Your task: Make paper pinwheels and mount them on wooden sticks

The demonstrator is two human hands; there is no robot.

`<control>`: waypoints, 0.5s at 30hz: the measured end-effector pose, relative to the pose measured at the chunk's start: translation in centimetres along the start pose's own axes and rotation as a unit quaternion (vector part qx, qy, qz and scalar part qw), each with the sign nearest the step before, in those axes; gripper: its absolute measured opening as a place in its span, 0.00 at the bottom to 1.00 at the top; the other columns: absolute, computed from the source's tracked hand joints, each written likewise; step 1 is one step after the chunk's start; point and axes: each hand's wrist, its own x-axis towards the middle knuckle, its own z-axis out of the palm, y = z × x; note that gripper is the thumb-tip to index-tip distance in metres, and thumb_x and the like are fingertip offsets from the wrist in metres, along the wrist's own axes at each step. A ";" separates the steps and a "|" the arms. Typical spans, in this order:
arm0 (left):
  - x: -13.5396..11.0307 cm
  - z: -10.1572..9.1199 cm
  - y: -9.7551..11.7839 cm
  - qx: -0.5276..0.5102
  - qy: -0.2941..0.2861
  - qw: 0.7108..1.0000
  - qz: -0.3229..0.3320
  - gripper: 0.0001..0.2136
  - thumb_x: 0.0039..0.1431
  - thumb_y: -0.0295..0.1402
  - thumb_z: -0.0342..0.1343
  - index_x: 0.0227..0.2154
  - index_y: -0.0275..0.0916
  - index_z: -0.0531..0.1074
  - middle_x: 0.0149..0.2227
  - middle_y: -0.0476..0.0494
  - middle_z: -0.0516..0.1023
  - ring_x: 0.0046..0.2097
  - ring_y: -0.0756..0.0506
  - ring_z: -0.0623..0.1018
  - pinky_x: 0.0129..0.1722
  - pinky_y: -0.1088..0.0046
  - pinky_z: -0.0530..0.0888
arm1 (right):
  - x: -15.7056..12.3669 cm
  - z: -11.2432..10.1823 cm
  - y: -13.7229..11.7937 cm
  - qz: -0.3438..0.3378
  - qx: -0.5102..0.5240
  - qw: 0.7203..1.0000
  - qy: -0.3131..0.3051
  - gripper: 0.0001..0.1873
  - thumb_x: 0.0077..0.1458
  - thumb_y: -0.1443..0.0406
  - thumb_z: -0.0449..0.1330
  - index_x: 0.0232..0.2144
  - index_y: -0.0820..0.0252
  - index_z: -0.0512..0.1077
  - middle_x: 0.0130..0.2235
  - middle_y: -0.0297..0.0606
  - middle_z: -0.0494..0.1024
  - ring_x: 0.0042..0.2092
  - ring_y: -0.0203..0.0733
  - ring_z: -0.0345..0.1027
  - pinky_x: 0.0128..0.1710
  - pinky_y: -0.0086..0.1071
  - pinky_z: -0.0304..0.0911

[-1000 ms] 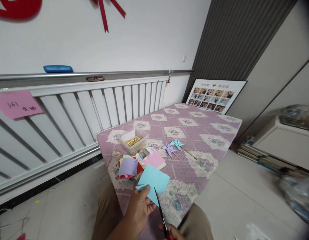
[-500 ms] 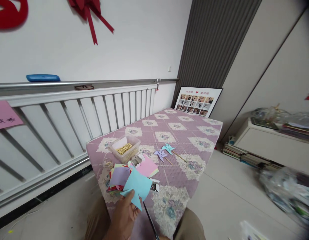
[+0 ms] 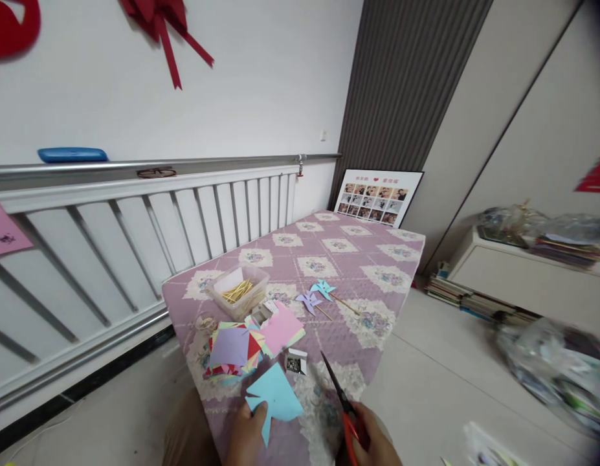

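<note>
A light-blue square of paper (image 3: 279, 393) with slits cut in from its corners is pinched in my left hand (image 3: 248, 430) at the table's near edge. My right hand (image 3: 372, 440) grips scissors (image 3: 347, 414) by their red handles; the dark blades point up and to the left, apart from the paper. Just beyond the blue paper lies a small open white box (image 3: 296, 362) of shiny metal bits. A pile of coloured paper squares (image 3: 230, 348) is to its left, and pink sheets (image 3: 281, 329) lie behind.
A clear plastic tub (image 3: 254, 301) holds thin wooden sticks (image 3: 238, 291). A purple pinwheel (image 3: 309, 302) and a blue pinwheel (image 3: 323, 288) lie mid-table. A white railing (image 3: 202, 220) borders the left side; plastic bags (image 3: 533, 362) lie on the right floor.
My right hand has come into view with the scissors, which have moved up and right. My left hand has lowered the blue paper, uncovering the paper pile and the small box.
</note>
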 end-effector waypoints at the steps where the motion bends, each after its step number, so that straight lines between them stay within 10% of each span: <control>1: 0.4 0.0 -0.7 0.038 -0.005 0.999 0.017 0.06 0.45 0.34 0.59 0.21 0.40 0.68 0.14 0.52 0.69 0.19 0.47 0.70 0.22 0.72 0.65 | 0.9 -0.1 0.0 -0.002 -0.036 0.999 -0.004 0.19 0.48 0.56 0.57 0.44 0.54 0.70 0.37 0.40 0.81 0.37 0.48 0.76 0.36 0.34 0.70; 7: 1.3 -0.4 -2.2 0.138 -0.030 0.987 0.071 0.08 0.46 0.38 0.56 0.25 0.40 0.69 0.16 0.51 0.71 0.21 0.45 0.72 0.21 0.72 0.64 | 6.8 1.2 -1.2 -0.076 -0.254 0.964 -0.010 0.20 0.56 0.63 0.49 0.49 0.63 0.66 0.42 0.49 0.79 0.45 0.49 0.73 0.42 0.35 0.66; 15: 1.6 -0.6 -2.6 0.153 -0.029 0.983 0.096 0.11 0.46 0.41 0.55 0.28 0.39 0.69 0.21 0.48 0.75 0.26 0.43 0.75 0.27 0.70 0.69 | 12.0 4.7 -1.2 -0.087 -0.273 0.958 -0.023 0.19 0.50 0.72 0.53 0.46 0.65 0.69 0.39 0.49 0.79 0.43 0.48 0.71 0.44 0.34 0.61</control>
